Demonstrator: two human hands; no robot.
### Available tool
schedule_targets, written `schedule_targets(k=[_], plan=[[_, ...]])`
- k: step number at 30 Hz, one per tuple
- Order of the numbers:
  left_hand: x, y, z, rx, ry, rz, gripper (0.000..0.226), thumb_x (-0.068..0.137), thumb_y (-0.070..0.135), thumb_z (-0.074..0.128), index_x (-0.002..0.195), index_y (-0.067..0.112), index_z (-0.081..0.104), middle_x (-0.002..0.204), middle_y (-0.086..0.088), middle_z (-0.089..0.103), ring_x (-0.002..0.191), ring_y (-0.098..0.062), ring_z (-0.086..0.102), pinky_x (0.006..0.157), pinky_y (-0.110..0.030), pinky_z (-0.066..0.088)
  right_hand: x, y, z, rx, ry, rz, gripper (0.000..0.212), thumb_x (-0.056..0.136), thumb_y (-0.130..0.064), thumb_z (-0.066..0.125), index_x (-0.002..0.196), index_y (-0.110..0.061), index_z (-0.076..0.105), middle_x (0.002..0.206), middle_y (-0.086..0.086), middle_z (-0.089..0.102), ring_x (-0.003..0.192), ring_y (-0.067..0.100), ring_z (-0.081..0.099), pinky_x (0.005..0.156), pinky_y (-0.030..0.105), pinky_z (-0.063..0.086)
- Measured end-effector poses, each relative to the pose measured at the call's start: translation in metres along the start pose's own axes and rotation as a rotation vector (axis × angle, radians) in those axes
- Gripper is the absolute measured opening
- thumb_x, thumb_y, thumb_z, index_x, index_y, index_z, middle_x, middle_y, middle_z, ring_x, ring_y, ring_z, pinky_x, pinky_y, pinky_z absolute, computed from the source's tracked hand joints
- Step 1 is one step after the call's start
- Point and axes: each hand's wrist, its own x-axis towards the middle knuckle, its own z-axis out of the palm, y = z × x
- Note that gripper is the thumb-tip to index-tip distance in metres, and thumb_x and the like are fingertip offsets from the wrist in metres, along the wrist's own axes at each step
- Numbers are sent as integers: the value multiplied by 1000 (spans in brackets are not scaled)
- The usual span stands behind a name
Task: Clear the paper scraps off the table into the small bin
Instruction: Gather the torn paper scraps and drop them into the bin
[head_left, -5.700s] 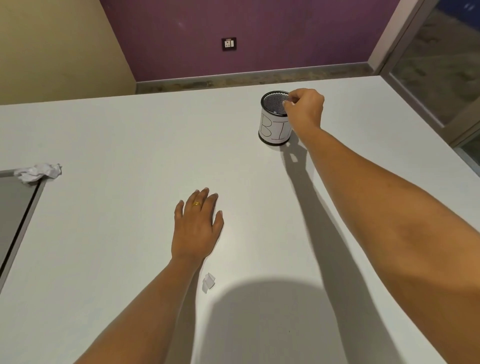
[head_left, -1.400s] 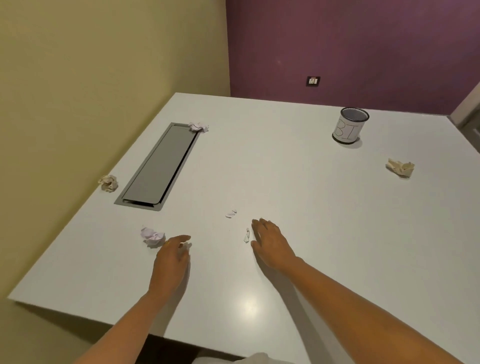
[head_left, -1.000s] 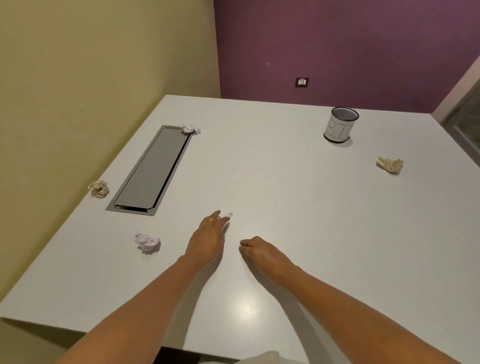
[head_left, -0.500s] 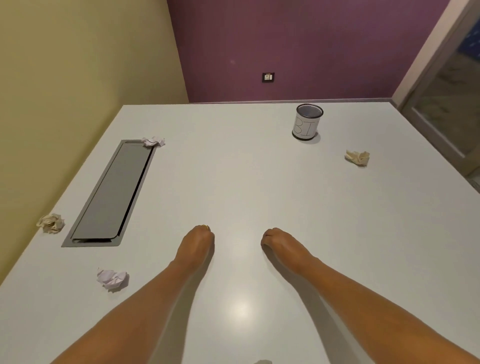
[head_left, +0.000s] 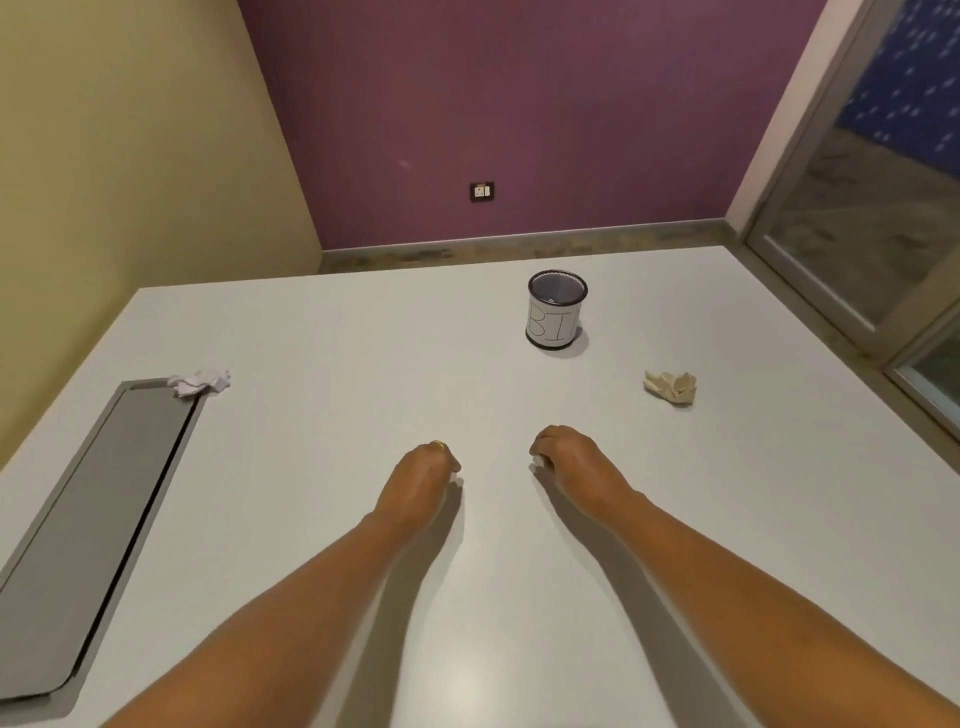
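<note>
Both my hands hover over the middle of the white table (head_left: 322, 431), fingers curled under. My left hand (head_left: 422, 477) pinches a small white paper scrap (head_left: 457, 474) that peeks out at its fingertips. My right hand (head_left: 567, 456) grips another small white scrap (head_left: 535, 461), barely visible below its knuckles. The small mesh bin (head_left: 556, 308), wrapped in white paper with black letters, stands upright farther back, between and beyond the hands. A crumpled beige paper ball (head_left: 672, 387) lies to the right of the bin. A crumpled white ball (head_left: 200, 382) lies at the far end of the grey panel.
A long grey recessed panel (head_left: 88, 525) runs along the table's left side. A yellow wall stands on the left, a purple wall with a socket (head_left: 482, 191) at the back, and a glass door (head_left: 878, 208) on the right.
Each hand has picked up a small scrap from the table and curled shut round it. Both hands have moved forward toward the bin, and the view has swung to the right.
</note>
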Motion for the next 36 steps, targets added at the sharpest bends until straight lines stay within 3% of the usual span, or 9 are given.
schedule_targets(k=[4, 10, 15, 19, 26, 32, 36], plan=[[65, 29, -11, 5, 102, 66, 37, 85, -8, 41, 114, 3, 60, 121, -11, 59, 108, -25, 57, 90, -25, 43, 44, 20, -25, 58, 129, 40, 31, 84, 13, 47, 109, 5, 64, 104, 18, 66, 99, 30, 60, 85, 30, 47], [154, 69, -36, -49, 206, 140, 40, 83, -11, 39, 109, 5, 65, 111, -16, 64, 101, -29, 59, 84, -26, 42, 108, 44, -68, 161, 335, 161, 23, 86, 5, 54, 103, 2, 68, 109, 17, 67, 101, 31, 62, 91, 28, 45], [210, 89, -58, -127, 335, 152, 34, 82, -10, 46, 102, 5, 69, 102, -17, 70, 94, -30, 63, 82, -28, 45, 148, 59, -91, 268, 478, 241, 27, 87, 2, 54, 111, -2, 64, 112, 14, 65, 100, 25, 61, 91, 28, 49], [244, 100, -67, -215, 360, 121, 33, 82, -11, 47, 101, 4, 69, 104, -15, 69, 93, -26, 64, 82, -23, 45, 174, 67, -98, 313, 493, 274, 30, 88, 4, 53, 115, -4, 61, 112, 12, 64, 101, 21, 59, 85, 19, 43], [262, 117, -60, -271, 256, 240, 40, 81, -15, 46, 114, 3, 60, 109, -19, 65, 99, -30, 62, 90, -41, 50, 200, 80, -96, 294, 353, 289, 43, 86, 5, 56, 126, -11, 52, 117, 13, 62, 106, 26, 59, 85, 25, 46], [254, 108, -52, -249, 272, 248, 41, 77, -18, 48, 109, 2, 62, 107, -17, 66, 97, -27, 63, 88, -36, 51, 198, 79, -93, 362, 419, 324, 42, 87, 8, 50, 125, -10, 52, 113, 13, 61, 102, 25, 59, 76, 20, 44], [238, 105, -44, -301, 384, 180, 34, 81, -12, 50, 108, 2, 63, 110, -16, 66, 100, -26, 62, 91, -32, 49, 182, 73, -91, 391, 498, 312, 33, 90, 4, 49, 120, -8, 56, 109, 11, 63, 100, 21, 59, 87, 27, 49]])
